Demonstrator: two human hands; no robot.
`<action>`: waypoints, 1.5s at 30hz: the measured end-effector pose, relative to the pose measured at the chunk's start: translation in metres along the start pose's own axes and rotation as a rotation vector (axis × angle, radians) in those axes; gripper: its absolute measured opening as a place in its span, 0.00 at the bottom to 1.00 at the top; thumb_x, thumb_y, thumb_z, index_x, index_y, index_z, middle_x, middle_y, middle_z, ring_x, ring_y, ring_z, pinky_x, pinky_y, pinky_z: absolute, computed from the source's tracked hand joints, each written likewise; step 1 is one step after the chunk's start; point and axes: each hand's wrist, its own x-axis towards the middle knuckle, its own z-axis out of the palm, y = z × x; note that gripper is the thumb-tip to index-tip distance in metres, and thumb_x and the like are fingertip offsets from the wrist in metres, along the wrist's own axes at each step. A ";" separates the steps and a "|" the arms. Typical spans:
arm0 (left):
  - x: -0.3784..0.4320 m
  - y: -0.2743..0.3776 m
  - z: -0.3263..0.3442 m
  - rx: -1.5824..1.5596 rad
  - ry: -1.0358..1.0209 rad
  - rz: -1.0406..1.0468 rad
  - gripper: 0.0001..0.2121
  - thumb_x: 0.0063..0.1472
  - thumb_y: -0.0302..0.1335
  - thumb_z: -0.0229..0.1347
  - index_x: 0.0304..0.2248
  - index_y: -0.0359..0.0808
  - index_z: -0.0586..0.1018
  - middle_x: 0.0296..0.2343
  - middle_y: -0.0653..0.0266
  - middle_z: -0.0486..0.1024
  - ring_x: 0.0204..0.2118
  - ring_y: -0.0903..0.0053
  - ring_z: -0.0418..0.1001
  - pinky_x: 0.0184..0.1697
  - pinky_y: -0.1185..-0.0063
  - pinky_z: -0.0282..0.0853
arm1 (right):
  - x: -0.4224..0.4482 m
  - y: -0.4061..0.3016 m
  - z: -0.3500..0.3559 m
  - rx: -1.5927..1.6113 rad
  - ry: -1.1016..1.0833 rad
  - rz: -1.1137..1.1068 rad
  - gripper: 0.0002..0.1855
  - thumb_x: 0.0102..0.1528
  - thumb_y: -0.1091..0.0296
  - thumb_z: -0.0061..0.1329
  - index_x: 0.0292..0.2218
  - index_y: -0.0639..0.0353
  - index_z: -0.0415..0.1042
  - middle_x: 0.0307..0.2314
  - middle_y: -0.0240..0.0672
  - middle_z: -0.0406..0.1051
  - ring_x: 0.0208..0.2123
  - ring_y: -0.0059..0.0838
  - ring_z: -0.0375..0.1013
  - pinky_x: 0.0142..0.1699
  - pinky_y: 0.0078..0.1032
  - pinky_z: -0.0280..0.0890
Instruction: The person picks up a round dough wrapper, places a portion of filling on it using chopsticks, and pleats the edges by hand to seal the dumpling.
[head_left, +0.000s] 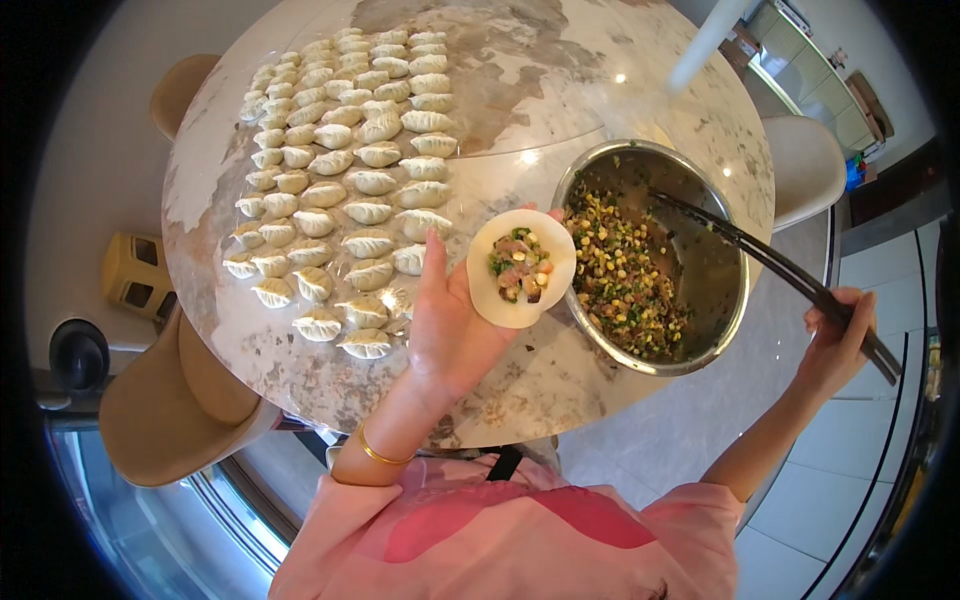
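Observation:
On the open palm and fingers of my left hand (465, 334) rests a round dumpling wrapper (517, 315). A mound of filling (519, 262) with meat, corn and chopped greens lies at its middle. My right hand (844, 341) grips a pair of dark chopsticks (780, 266), whose tips reach inside a steel bowl (739, 315). Corn-flecked filling (622, 277) covers the left part of that bowl's inside; its right side is bare metal. Left of my left hand, folded dumplings (367, 244) with pleated edges lie in rows, and my thumb hides part of the nearest ones.
A round marble-patterned table (337, 397) carries everything. Tan chairs (161, 420) stand at its left, and a pale chair (806, 169) at the right. White cabinets (814, 465) line the right side. A beige stool-like object (139, 274) sits on the floor at left.

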 end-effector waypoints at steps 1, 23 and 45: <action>0.000 0.000 0.000 0.001 0.007 -0.002 0.36 0.63 0.53 0.23 0.57 0.29 0.53 0.56 0.50 0.53 0.60 0.63 0.51 0.62 0.68 0.44 | -0.004 0.000 0.000 0.002 -0.002 -0.008 0.19 0.62 0.60 0.34 0.26 0.65 0.65 0.16 0.38 0.66 0.12 0.20 0.64 0.17 0.14 0.58; -0.003 0.006 -0.010 -0.181 -0.300 -0.065 0.37 0.63 0.54 0.19 0.56 0.28 0.54 0.55 0.53 0.56 0.57 0.63 0.55 0.61 0.69 0.48 | -0.031 0.029 0.049 0.417 -0.015 0.358 0.17 0.61 0.60 0.37 0.26 0.64 0.64 0.18 0.35 0.65 0.12 0.22 0.62 0.17 0.16 0.57; -0.004 0.002 0.000 -0.117 -0.068 0.112 0.36 0.62 0.55 0.23 0.57 0.31 0.53 0.56 0.56 0.54 0.60 0.66 0.50 0.62 0.69 0.43 | -0.096 0.017 0.049 0.415 -0.072 0.390 0.17 0.62 0.58 0.37 0.27 0.62 0.62 0.20 0.36 0.65 0.11 0.18 0.60 0.14 0.12 0.55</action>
